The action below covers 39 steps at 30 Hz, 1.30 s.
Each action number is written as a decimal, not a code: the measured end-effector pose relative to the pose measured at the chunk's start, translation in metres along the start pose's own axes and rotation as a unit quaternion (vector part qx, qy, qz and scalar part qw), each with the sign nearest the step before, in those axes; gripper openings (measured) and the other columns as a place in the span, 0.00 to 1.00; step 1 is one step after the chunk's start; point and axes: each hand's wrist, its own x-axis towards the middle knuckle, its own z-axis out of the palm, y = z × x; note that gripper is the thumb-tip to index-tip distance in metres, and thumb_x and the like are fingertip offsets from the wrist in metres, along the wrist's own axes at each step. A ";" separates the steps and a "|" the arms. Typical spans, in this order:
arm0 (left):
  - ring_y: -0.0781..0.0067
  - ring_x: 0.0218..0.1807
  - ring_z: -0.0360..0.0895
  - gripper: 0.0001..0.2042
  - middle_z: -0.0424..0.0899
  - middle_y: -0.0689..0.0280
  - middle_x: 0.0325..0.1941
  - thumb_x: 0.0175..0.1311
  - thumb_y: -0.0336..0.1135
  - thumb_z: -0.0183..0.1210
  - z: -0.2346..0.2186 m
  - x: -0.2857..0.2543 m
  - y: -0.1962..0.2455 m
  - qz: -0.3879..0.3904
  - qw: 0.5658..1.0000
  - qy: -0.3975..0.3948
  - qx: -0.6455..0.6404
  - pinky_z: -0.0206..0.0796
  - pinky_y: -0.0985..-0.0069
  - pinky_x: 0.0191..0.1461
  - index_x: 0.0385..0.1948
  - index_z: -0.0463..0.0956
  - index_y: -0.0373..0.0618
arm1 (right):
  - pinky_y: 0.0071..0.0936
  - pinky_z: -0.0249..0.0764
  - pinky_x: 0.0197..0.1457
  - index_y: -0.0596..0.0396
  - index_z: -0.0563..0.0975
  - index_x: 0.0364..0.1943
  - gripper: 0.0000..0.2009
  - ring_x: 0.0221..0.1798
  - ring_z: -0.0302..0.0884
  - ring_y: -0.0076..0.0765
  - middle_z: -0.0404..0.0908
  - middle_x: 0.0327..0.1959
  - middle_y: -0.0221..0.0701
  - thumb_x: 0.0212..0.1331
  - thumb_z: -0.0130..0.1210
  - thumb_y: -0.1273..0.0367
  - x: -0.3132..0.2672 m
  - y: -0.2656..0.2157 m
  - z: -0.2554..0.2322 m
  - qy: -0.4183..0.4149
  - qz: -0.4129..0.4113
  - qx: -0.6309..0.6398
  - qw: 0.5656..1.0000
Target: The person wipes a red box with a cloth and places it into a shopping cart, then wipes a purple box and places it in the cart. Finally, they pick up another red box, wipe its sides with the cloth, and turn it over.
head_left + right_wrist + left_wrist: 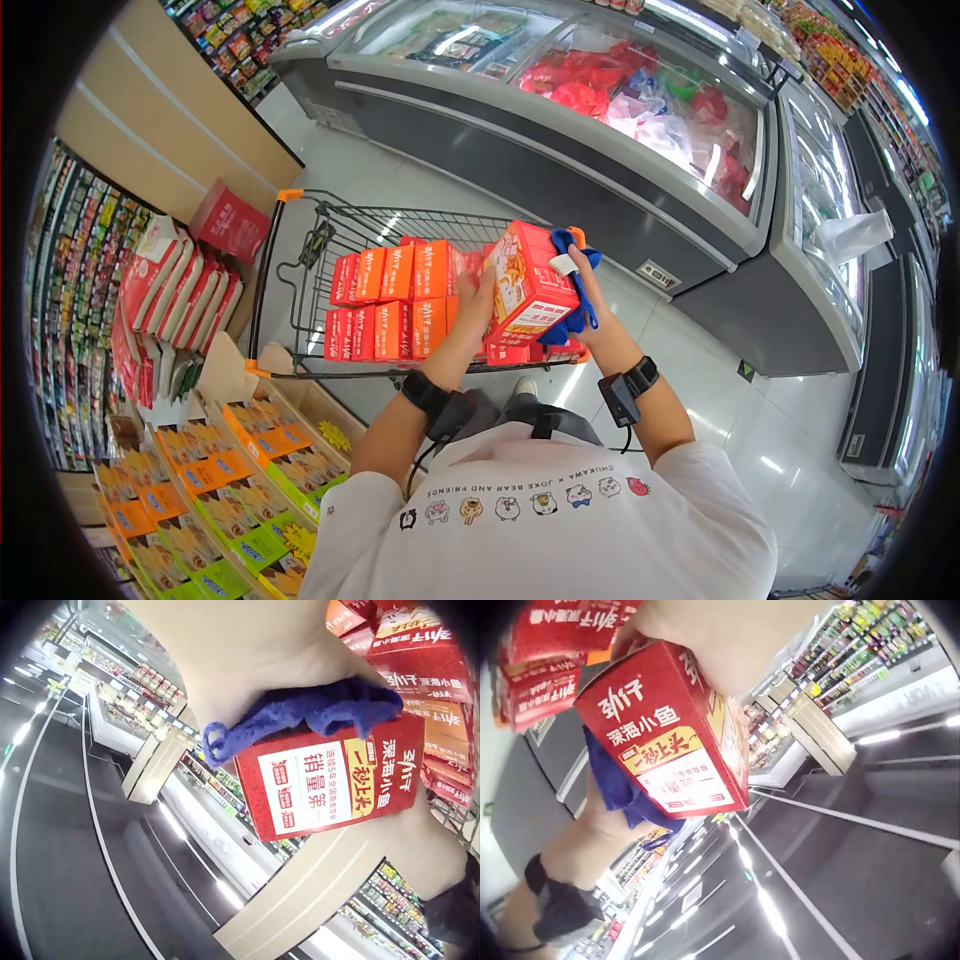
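A red snack box [528, 290] with white and yellow printing is held up over the shopping cart between both hands. My left hand [474, 305] grips its left side; in the left wrist view that hand [720, 645] lies along the box's edge. On the opposite side, my right hand [590, 290] holds a blue cloth [572, 325] against the box. In the right wrist view the cloth [307, 712] is bunched between the palm and the box [330, 784]. The right hand's fingertips are largely hidden.
The cart [330, 225] carries rows of similar red and orange boxes [395, 330]. Ahead stands a chest freezer [560, 130] with bagged goods. A stepped display of packets [220, 480] stands at the left, near stacked red-and-white bags [170, 290].
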 end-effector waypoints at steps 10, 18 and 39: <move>0.57 0.53 0.77 0.21 0.77 0.55 0.53 0.61 0.40 0.57 -0.008 0.027 0.067 -0.186 0.907 -0.132 -0.353 0.70 0.56 0.57 0.53 0.68 0.39 | 0.34 0.76 0.55 0.54 0.70 0.48 0.17 0.48 0.79 0.39 0.79 0.46 0.42 0.53 0.57 0.72 0.065 -0.021 -0.055 0.043 0.011 0.032 0.999; 0.69 0.41 0.81 0.27 0.79 0.56 0.44 0.48 0.29 0.68 -0.026 0.075 0.080 0.058 0.993 0.070 -0.073 0.77 0.74 0.40 0.50 0.66 0.34 | 0.29 0.77 0.43 0.59 0.69 0.53 0.22 0.40 0.79 0.35 0.78 0.41 0.35 0.51 0.55 0.75 0.116 -0.015 -0.038 0.199 -0.170 -0.202 0.944; 0.34 0.65 0.57 0.50 0.46 0.38 0.69 0.39 0.45 0.72 -0.031 0.123 0.017 0.145 0.806 -0.102 0.564 0.57 0.57 0.66 0.64 0.51 0.31 | 0.28 0.75 0.39 0.62 0.76 0.45 0.18 0.35 0.78 0.30 0.81 0.35 0.34 0.48 0.60 0.69 0.204 0.035 -0.064 0.234 -0.024 -0.494 0.837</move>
